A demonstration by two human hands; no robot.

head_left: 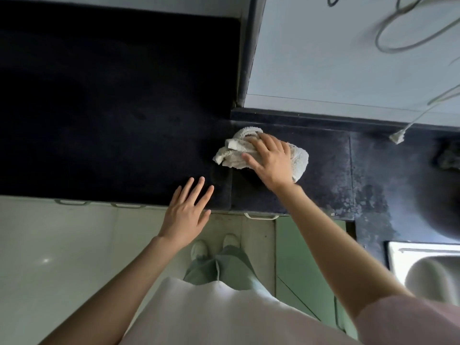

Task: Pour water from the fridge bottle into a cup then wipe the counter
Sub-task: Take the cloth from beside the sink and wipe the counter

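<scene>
The crumpled cloth lies across the dark worktop, left to right. The right hand presses it with spread fingers. The left hand is flat, fingers apart.

Both hands flat — fingers spread

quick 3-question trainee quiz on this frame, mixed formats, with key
1. True or false: the right hand presses the white cloth onto the dark counter.
2. The left hand is: A) holding a bottle B) open, fingers spread, at the counter's front edge C) gripping the cloth.
3. Fill in: at the lower right edge of the view sits a metal ____.

Key: 1 true; 2 B; 3 sink.
</scene>
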